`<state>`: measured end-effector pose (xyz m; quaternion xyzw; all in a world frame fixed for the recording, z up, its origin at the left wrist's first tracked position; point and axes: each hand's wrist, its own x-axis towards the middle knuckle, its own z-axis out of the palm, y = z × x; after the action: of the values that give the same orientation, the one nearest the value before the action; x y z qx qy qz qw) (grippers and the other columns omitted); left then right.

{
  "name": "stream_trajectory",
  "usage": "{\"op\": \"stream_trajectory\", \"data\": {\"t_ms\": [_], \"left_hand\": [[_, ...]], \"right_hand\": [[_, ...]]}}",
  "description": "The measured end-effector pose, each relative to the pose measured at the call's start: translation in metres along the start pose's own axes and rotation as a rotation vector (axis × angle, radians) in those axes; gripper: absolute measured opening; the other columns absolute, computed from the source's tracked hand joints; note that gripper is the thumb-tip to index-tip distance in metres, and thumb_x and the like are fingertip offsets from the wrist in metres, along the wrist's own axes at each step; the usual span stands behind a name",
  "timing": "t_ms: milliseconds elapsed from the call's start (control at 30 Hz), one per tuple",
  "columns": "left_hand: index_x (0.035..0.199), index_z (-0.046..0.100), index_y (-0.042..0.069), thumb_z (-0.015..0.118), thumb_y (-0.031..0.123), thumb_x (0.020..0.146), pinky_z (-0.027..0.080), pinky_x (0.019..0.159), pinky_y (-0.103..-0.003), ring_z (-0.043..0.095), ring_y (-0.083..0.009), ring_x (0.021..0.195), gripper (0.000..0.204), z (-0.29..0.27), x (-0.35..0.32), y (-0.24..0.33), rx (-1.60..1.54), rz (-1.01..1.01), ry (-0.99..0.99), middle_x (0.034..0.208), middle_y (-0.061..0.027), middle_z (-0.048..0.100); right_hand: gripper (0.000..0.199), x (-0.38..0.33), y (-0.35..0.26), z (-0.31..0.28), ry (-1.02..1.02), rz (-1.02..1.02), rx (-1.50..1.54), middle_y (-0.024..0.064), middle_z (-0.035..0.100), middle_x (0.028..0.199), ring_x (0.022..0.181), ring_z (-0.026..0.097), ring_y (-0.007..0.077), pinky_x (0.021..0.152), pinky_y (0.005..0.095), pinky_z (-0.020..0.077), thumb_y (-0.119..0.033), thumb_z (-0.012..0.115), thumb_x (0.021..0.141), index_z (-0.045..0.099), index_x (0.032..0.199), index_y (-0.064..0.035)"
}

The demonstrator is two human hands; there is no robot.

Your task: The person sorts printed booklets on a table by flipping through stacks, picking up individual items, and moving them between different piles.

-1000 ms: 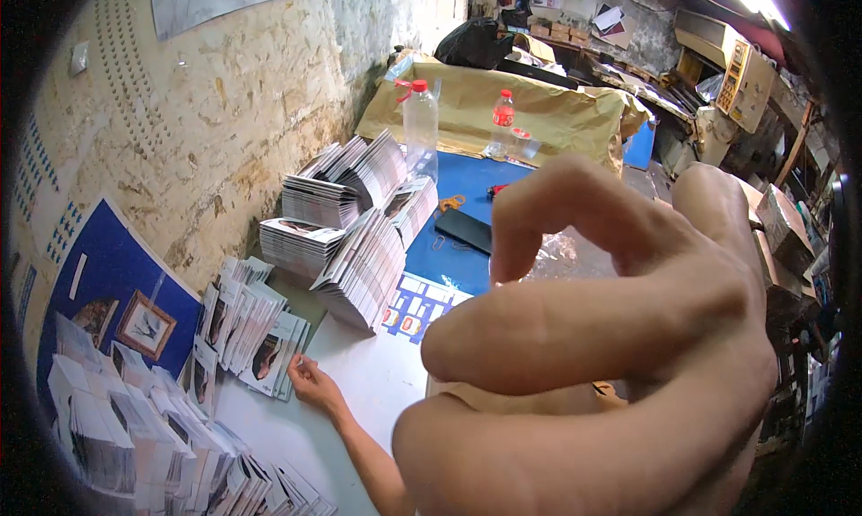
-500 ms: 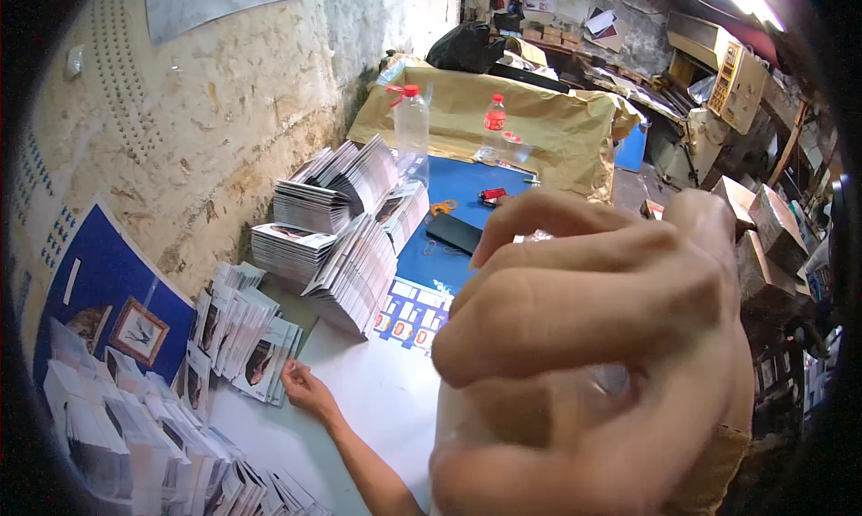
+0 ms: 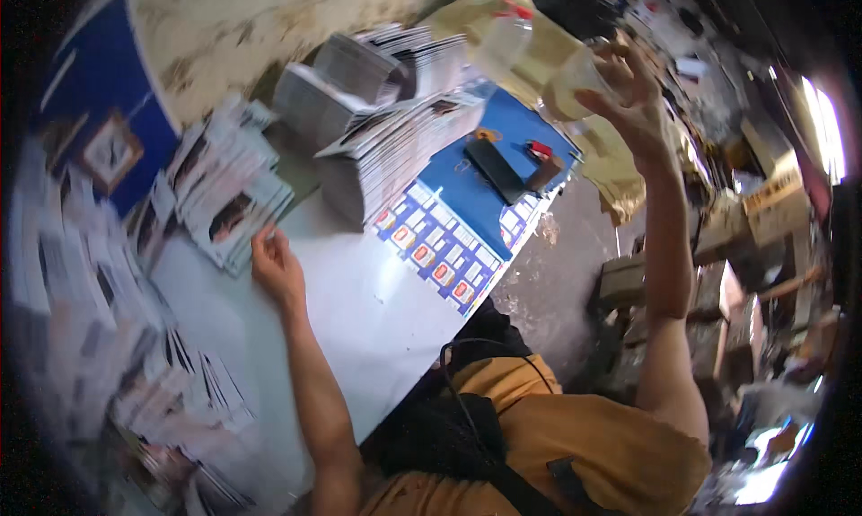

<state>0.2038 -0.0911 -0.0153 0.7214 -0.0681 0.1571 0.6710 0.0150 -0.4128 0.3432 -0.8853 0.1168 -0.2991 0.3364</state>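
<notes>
My right hand [image 3: 628,98] is raised over the far end of the table, its fingers curved around a clear plastic container [image 3: 573,83]. Blur hides whether this is a cup or a bottle. My left hand [image 3: 278,266] rests on the white tabletop [image 3: 346,278], thumb and fingers drawn together at the edge of a stack of printed booklets [image 3: 235,215]. Whether a booklet edge is pinched between them is too blurred to make out.
Tall booklet stacks [image 3: 377,157] stand along the wall, with more bundles [image 3: 67,273] at the left. A large clear bottle [image 3: 505,42] stands behind. On the blue sheet [image 3: 489,197] lie a dark phone [image 3: 496,170] and a red object [image 3: 539,149]. Boxes [image 3: 718,309] are piled at the right.
My right hand has moved from close before the camera to the far end of the table with the clear container. The view has tilted and turned. My left hand stays by the booklets.
</notes>
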Motion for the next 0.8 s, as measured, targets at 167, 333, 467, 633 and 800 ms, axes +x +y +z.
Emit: {"op": "stream_trajectory", "data": {"t_ms": [167, 333, 467, 633, 800], "left_hand": [[0.106, 0.064, 0.006, 0.061, 0.016, 0.096, 0.047, 0.06, -0.029, 0.059, -0.0141, 0.064, 0.014, -0.002, 0.005, 0.037, 0.195, -0.037, -0.055, 0.07, -0.0047, 0.061], [0.104, 0.064, 0.007, 0.063, 0.018, 0.095, 0.044, 0.055, -0.031, 0.055, -0.015, 0.057, 0.014, 0.003, 0.008, 0.03, 0.177, -0.081, -0.055, 0.065, -0.0031, 0.058], [0.106, 0.065, 0.009, 0.063, 0.021, 0.096, 0.045, 0.056, -0.031, 0.055, -0.0144, 0.059, 0.016, -0.002, 0.006, 0.025, 0.258, -0.059, -0.059, 0.066, -0.0027, 0.058], [0.107, 0.066, 0.01, 0.062, 0.025, 0.096, 0.046, 0.059, -0.029, 0.056, -0.0133, 0.061, 0.019, 0.002, 0.005, 0.029, 0.289, -0.069, -0.079, 0.067, -0.0018, 0.059], [0.11, 0.066, 0.01, 0.063, 0.025, 0.096, 0.048, 0.061, -0.03, 0.056, -0.0135, 0.062, 0.02, 0.004, 0.001, 0.025, 0.286, -0.099, -0.107, 0.069, -0.0017, 0.06]], "right_hand": [[0.074, 0.047, 0.161, 0.013, 0.093, 0.257, -0.438, 0.0153, 0.065, 0.109, 0.103, 0.063, 0.022, 0.086, 0.0334, 0.0515, -0.038, 0.089, 0.066, 0.057, 0.121, -0.0008], [0.075, 0.066, 0.315, 0.018, 0.054, 0.48, -0.787, 0.0171, 0.069, 0.101, 0.091, 0.067, 0.0251, 0.078, 0.0361, 0.053, -0.041, 0.088, 0.06, 0.065, 0.113, 0.0064], [0.081, 0.063, 0.373, 0.038, -0.248, 0.549, -0.913, 0.0211, 0.068, 0.11, 0.101, 0.066, 0.0327, 0.089, 0.0392, 0.0522, -0.054, 0.083, 0.058, 0.064, 0.115, 0.0009], [0.081, 0.062, 0.401, 0.022, -0.269, 0.553, -0.871, 0.0205, 0.069, 0.109, 0.1, 0.068, 0.0295, 0.087, 0.038, 0.0521, -0.049, 0.088, 0.058, 0.066, 0.112, 0.0068], [0.089, 0.049, 0.366, 0.022, -0.189, 0.411, -0.97, 0.0207, 0.064, 0.123, 0.111, 0.063, 0.0271, 0.093, 0.0373, 0.0492, -0.057, 0.087, 0.061, 0.062, 0.121, 0.0043]]}}
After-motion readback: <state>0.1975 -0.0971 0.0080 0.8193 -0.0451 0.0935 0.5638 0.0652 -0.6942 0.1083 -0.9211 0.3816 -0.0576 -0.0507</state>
